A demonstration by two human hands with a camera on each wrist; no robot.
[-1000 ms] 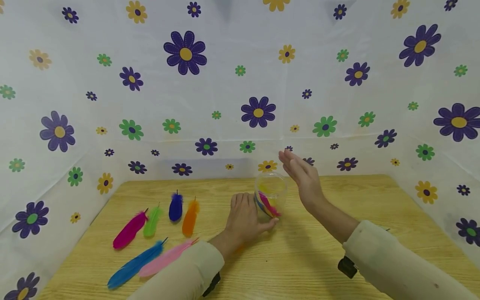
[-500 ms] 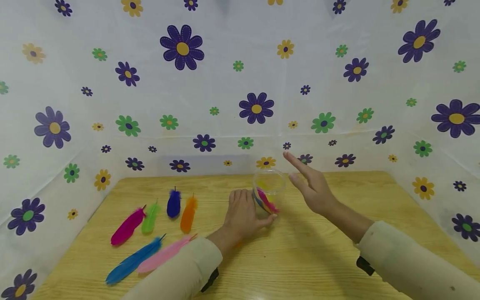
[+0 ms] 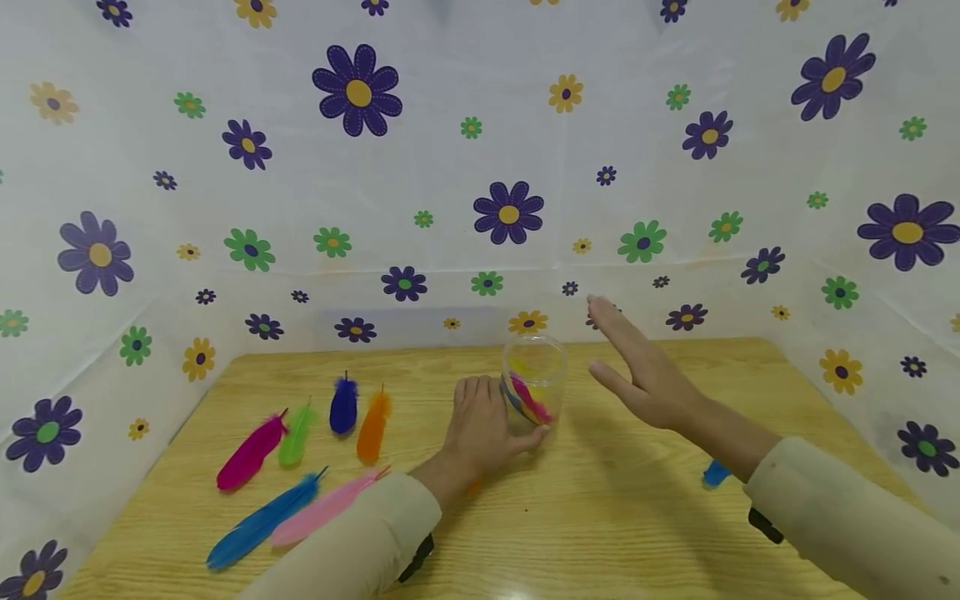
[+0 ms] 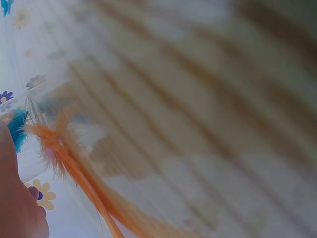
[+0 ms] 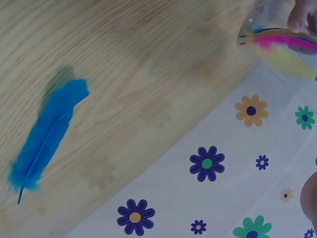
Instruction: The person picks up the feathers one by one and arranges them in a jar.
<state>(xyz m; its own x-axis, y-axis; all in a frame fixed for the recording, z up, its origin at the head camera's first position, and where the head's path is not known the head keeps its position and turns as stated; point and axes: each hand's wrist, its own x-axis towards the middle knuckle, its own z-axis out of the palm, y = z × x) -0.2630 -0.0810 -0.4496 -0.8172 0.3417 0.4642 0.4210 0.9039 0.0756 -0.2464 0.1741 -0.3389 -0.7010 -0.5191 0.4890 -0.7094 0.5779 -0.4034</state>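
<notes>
A clear plastic cup (image 3: 551,392) stands upright on the wooden table, with pink, yellow and blue feathers (image 3: 531,400) inside. My left hand (image 3: 480,425) holds it from the left side, thumb across its front. To the right of the cup, my right hand (image 3: 648,379) is raised with straight fingers and holds nothing. Below the right forearm lies a blue feather (image 5: 49,134), partly hidden in the head view. An orange feather (image 4: 89,183) lies close to the left wrist; from the head it is mostly covered by that arm.
On the table's left lie a magenta feather (image 3: 251,452), a lime green one, a dark blue feather (image 3: 344,407), an orange feather (image 3: 372,429), a long blue feather (image 3: 262,525) and a light pink feather (image 3: 322,510). A flower-printed white cloth (image 3: 420,167) stands behind and at both sides.
My right hand has moved right and away from the cup, its thumb spreading from the fingers. The blue feather has come into view beneath that forearm. The left hand stays on the cup.
</notes>
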